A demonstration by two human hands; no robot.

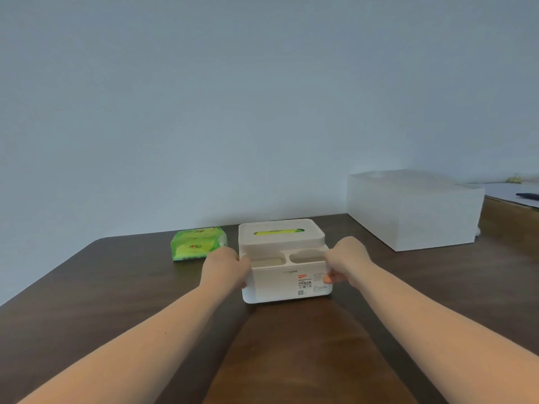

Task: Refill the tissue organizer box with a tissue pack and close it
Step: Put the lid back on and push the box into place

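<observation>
The white tissue organizer box (277, 284) stands on the dark wooden table (116, 287), straight ahead of me. Its lid (280, 242) lies flat on the back section, and green packaging shows through the lid's slot (278, 232). Two empty front compartments face me. My left hand (226, 268) grips the box's left side and my right hand (345, 262) grips its right side, thumb on the front wall. A green tissue pack (198, 242) lies on the table just left of the box, not touching it.
A large white rectangular box (414, 209) sits at the back right of the table. Beyond it, a lighter surface holds papers and a dark pen (526, 195). A plain pale wall rises directly behind the table's far edge.
</observation>
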